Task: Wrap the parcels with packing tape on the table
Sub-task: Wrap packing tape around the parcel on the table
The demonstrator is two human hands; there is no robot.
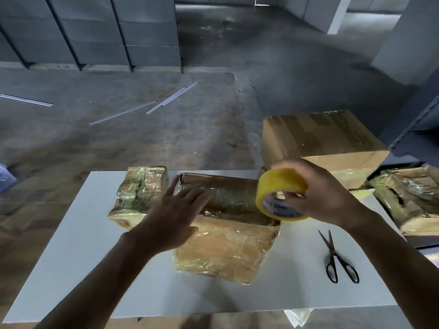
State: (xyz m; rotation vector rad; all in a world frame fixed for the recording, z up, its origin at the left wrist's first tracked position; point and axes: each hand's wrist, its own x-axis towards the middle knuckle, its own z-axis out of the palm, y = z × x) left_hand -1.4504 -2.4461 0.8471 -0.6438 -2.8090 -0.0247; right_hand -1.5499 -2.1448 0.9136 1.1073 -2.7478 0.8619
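A brown cardboard parcel (228,243) covered in shiny tape lies in the middle of the white table (71,269). My left hand (175,210) hovers flat over its left side, fingers spread, holding nothing. My right hand (325,193) grips a yellow roll of packing tape (280,193) above the parcel's right end. A smaller taped parcel (140,195) rests to the left, near the table's far edge.
Black scissors (337,257) lie on the table at the right. A large cardboard box (318,143) stands behind the table on the right. More taped parcels (408,200) sit at the far right. Concrete floor (118,138) lies beyond the table.
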